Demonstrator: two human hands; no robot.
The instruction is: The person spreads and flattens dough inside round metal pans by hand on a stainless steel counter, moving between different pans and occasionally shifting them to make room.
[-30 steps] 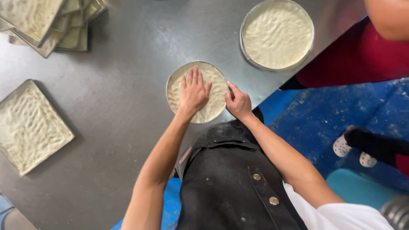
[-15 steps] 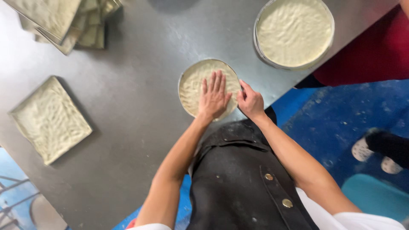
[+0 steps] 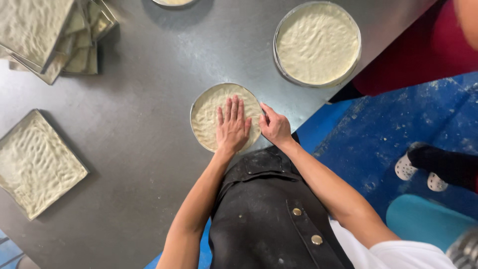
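1. I see the grey metal table (image 3: 149, 99), its edge against my black apron (image 3: 269, 209).
2. The small round dough pan (image 3: 209, 107) lies at that near edge, straight ahead; being round, it has no long axis.
3. My left hand (image 3: 232, 127) lies flat and spread on the dough.
4. My right hand (image 3: 275, 127) grips the pan's right rim, hands nearly touching.

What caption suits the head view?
Left hand presses dough in a small round pan; right hand steadies its rim.
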